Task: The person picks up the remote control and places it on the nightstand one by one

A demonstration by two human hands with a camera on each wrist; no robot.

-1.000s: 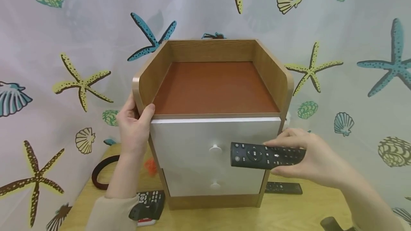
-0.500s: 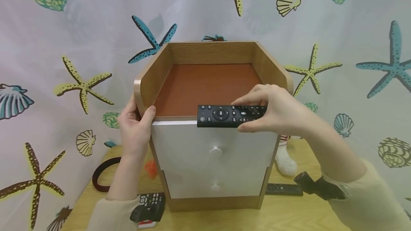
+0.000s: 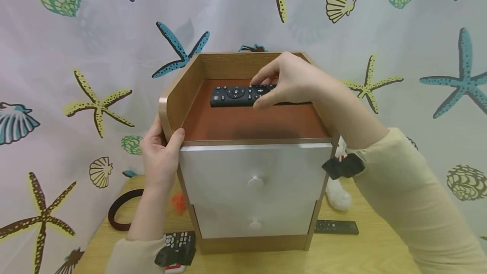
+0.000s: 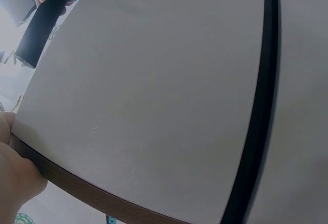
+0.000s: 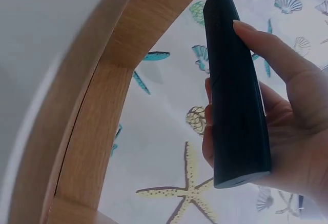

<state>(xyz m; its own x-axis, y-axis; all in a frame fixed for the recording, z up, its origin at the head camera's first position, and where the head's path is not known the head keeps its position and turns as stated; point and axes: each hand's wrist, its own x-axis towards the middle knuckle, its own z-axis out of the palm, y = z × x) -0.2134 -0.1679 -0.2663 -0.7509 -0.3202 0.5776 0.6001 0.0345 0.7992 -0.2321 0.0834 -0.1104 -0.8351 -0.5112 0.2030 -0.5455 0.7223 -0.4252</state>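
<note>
In the head view my right hand (image 3: 291, 80) pinches a black remote control (image 3: 236, 95) between thumb and fingers, its buttons turned towards me. The remote hangs above the brown top of a small wooden cabinet (image 3: 224, 124), casting a shadow there. The right wrist view shows the smooth back of the remote (image 5: 236, 101). My left hand (image 3: 161, 155) grips the cabinet's left side panel at the front corner, thumb against the front edge. Two white drawers with round knobs form the front, the upper drawer (image 3: 220, 176) and the lower drawer (image 3: 224, 221); both sit closed.
On the wooden table (image 3: 342, 257), a second black remote (image 3: 336, 227) lies right of the cabinet, near a white fluffy thing (image 3: 337, 195). Leftward are a dark headband-like ring (image 3: 118, 210), something orange (image 3: 179, 202) and another remote (image 3: 182, 242). Raised panels surround the top's back and sides.
My right hand has carried the remote up and leftward, from in front of the upper drawer to above the cabinet's top. The left hand has kept its grip on the side panel.
</note>
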